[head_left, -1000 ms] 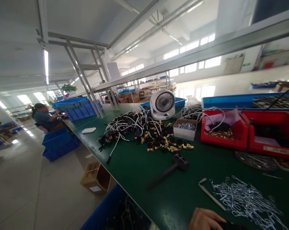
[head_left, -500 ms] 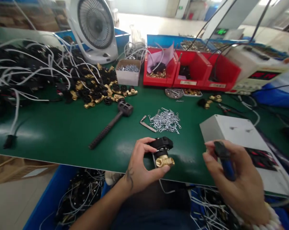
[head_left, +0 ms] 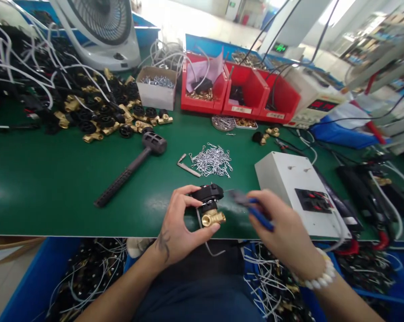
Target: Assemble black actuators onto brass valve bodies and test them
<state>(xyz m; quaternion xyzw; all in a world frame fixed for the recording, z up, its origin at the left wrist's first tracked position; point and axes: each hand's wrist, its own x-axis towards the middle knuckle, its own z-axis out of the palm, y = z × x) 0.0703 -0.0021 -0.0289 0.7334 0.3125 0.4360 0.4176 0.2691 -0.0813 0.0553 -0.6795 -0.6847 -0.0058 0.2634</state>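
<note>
My left hand [head_left: 182, 228] is closed around a valve [head_left: 212, 218] with a brass body and a black actuator head on top, held at the table's front edge. A white cable hangs below it. In my right hand [head_left: 279, 223] is a pair of pliers [head_left: 260, 217] with blue handles, its blurred jaws pointing left at the black head, a small gap apart. Beyond the valve lies a pile of silver spring clips [head_left: 211, 160], with a bent metal piece [head_left: 188, 167] to its left. A dark mallet [head_left: 131, 167] rests further left.
White control box [head_left: 279, 179] stands at the right. Red bins [head_left: 205, 105], a small carton [head_left: 157, 96] of metal parts and a fan [head_left: 103, 27] line the back. Brass valves [head_left: 111, 127] and cabled parts crowd the left. Blue crates [head_left: 51, 273] sit below the table edge.
My right hand has moved left toward the valve, and the pliers have swung round to point at it. My left hand still grips the valve. The camera view has shifted to the right.
</note>
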